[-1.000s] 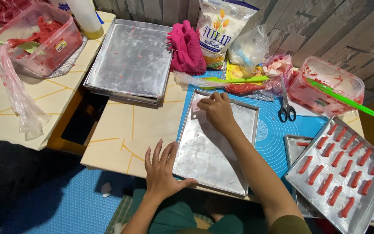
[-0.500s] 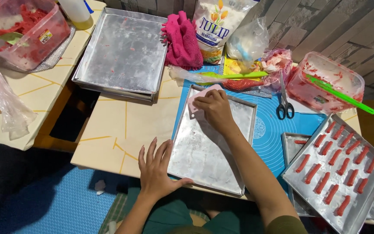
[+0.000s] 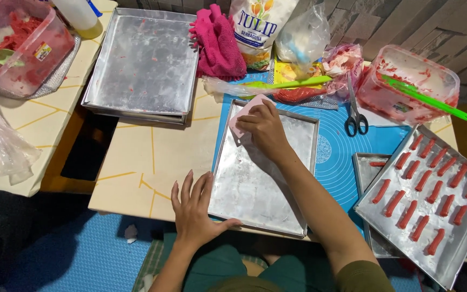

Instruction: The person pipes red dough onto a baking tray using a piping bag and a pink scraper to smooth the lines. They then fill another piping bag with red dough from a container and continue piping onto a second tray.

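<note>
Right hand (image 3: 266,127) closed on pink paper (image 3: 242,116), pressing it into empty tray (image 3: 263,184) at 12 o'clock | left hand (image 3: 194,208) open, flat, steadying tray's 7 o'clock edge on tabletop (image 3: 147,162) | filled tray (image 3: 431,189) at 3 o'clock

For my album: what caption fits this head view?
Right hand presses a pink sheet on a metal tray; left hand steadies it.
</note>
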